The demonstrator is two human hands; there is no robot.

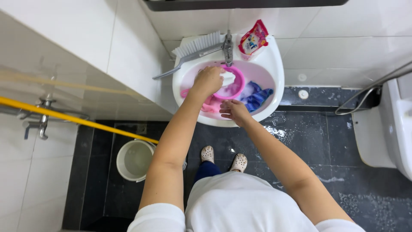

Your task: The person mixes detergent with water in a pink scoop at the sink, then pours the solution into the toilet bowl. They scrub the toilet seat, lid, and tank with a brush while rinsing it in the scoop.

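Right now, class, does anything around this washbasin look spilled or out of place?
Yes. Soapy water lies spilled on the dark floor below the basin, and a long scrubbing brush sits askew across the basin's rim, its handle overhanging.

The left hand (208,80) covers part of the pink scoop (229,86); the toilet (395,124) is cut off at the right edge

A sink (274,64) sits at the upper middle of the frame against the wall. On its back rim a brush (195,48) lies at the left, the tap (228,46) stands in the middle, and a pouch (253,38) leans at the right. In the basin, a scoop (234,88) lies left of a cloth (256,96). The left hand (208,80) rests over the scoop; the right hand (234,111) is at the near rim. A bucket (134,160) stands on the floor at lower left, and a toilet (392,124) is at the right edge.
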